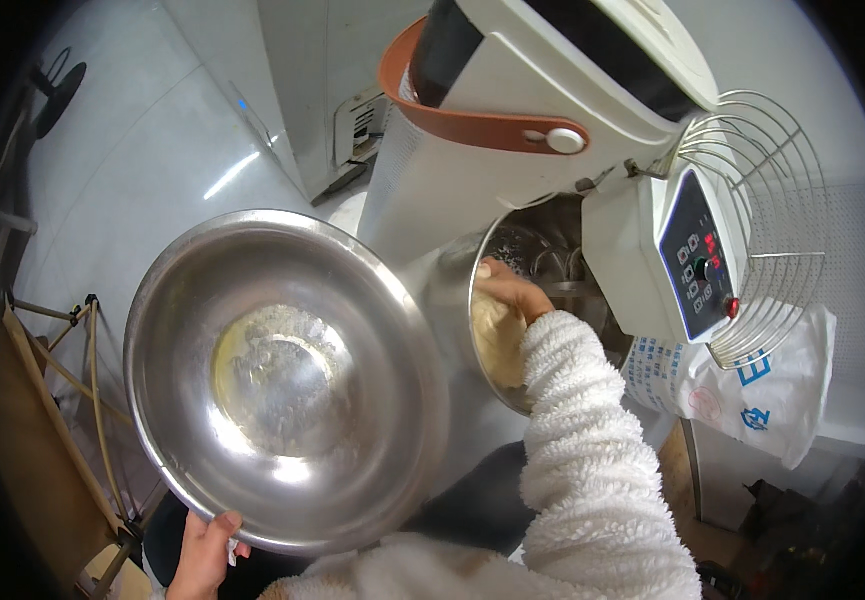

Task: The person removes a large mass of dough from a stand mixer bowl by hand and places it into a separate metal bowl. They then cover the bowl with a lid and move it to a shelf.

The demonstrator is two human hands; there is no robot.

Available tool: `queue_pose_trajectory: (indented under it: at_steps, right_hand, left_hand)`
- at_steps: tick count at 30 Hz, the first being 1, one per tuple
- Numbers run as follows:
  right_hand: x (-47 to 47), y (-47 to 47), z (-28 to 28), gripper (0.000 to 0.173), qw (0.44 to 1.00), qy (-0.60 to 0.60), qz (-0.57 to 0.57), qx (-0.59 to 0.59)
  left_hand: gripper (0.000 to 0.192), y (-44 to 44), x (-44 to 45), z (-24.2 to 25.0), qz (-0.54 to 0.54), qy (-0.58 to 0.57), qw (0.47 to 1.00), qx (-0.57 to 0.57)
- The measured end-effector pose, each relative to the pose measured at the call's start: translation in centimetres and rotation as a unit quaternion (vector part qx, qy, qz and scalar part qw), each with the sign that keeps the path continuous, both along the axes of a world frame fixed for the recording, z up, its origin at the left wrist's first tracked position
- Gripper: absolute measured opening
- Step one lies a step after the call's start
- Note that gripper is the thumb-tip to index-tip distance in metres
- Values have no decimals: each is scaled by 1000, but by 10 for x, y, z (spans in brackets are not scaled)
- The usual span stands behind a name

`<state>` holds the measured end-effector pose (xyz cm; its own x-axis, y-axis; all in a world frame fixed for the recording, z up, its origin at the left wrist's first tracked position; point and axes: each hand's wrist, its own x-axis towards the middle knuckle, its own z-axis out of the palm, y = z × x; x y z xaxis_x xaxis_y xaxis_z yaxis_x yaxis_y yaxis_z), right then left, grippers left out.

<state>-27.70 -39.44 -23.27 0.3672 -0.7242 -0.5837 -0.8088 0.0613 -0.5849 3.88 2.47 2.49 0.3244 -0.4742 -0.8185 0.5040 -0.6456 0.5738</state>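
My left hand (207, 551) grips the near rim of a wide stainless steel basin (395, 360), thumb on top of the rim. The basin holds only a thin yellowish film, which looks like oil, on its bottom. To the right, my right hand (513, 289) reaches into the steel bowl (462, 270) of a stand mixer and rests on pale dough (498, 341) at the bowl's left wall. Its fingers are partly hidden, so their grip is unclear. The mixer's control panel (697, 259) is lit, and its wire guard (792, 180) stands swung out to the right.
A white bin-like container with a brown strap (477, 127) stands behind the mixer bowl. A white printed plastic sack (770, 397) lies right of the mixer. A folding frame with thin poles (95, 375) stands at the left, on the tiled floor (140, 172).
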Motion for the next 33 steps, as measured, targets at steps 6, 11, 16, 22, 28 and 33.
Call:
queue_pose_trajectory:
  at_steps: [6, 11, 16, 22, 28, 33]
  right_hand:
    - [10, 66, 58, 37, 958, 169, 194, -127]
    - [-40, 117, 115, 32, 934, 91, 319, -135]
    - [-94, 100, 148, 46, 977, 82, 168, 105]
    - [-94, 60, 136, 71, 957, 16, -171, 235]
    - [-98, 53, 105, 55, 952, -63, -234, 184]
    - [-85, 71, 64, 65, 993, -41, -106, 26]
  left_hand:
    - [36, -13, -1, 8, -26, 5, 999, -22]
    - [28, -20, -2, 10, -29, -3, 999, -45]
    - [29, -22, -6, 10, -44, -15, 998, -46]
    - [29, -20, -6, 10, -42, -27, 997, -50]
    - [30, -15, -3, 7, -43, -17, 998, -36]
    - [29, -16, -4, 10, -23, -8, 999, -33]
